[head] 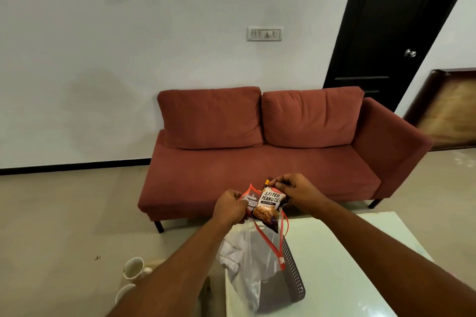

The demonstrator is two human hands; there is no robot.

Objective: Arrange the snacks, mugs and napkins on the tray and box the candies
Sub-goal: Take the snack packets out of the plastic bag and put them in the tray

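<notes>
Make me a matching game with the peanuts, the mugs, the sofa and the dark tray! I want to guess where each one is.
Things:
1. salted peanuts packet
2. mugs
3. sofa
4. dark tray

Places:
A. on the floor, beside the table
B. against the white wall
C. on the white table
D. held up in the right hand

Pairs: 1-D, 2-A, 3-B, 4-C

I see a black-and-white salted peanuts packet [269,207] with an orange nut picture, and at its nine o'clock a red-and-white snack packet [248,198]. Below hangs a clear plastic bag [247,265] with red handles, beside a dark grey perforated tray [293,270] on the pale green glossy surface [347,265].
</notes>
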